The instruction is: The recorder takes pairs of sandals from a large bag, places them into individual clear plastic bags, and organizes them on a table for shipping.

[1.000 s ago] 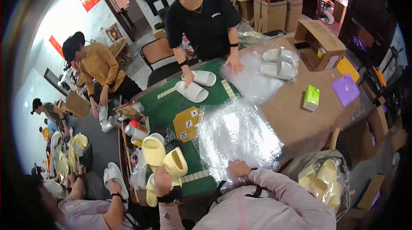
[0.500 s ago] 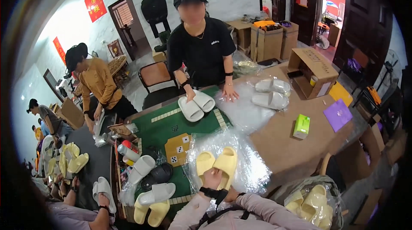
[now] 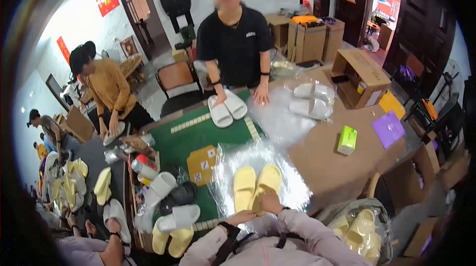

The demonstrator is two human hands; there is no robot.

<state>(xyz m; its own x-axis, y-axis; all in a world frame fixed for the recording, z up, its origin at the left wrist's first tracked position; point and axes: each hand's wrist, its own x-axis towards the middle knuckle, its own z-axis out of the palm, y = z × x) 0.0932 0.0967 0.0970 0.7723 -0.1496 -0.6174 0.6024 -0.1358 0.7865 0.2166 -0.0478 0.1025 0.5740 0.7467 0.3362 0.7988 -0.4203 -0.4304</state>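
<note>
A pair of pale yellow slide slippers (image 3: 244,189) lies side by side, toes away from me, on clear plastic bags (image 3: 292,179) at the table's near side. My right hand (image 3: 270,201) grips the right slipper near its heel, fingers curled over its footbed. Beside the left slipper's heel is my left hand (image 3: 242,217), fingers stretched toward the right and lying low; whether it touches the sole is hard to see. Left of my arm lie another yellow pair (image 3: 179,241), a grey-white slipper (image 3: 181,217) and black slippers (image 3: 184,194).
Across the table, a person in black (image 3: 233,42) presses one hand on white slippers (image 3: 228,109). Wrapped white slippers (image 3: 312,109), a green tissue pack (image 3: 347,140), a purple packet (image 3: 388,129) and an open carton (image 3: 361,80) are to the right. Bagged yellow slippers (image 3: 361,231) stand near my right.
The yellow slippers now lie straight and side by side. My left hand has moved off them toward me; my right hand has come up onto the right slipper. My view has shifted slightly.
</note>
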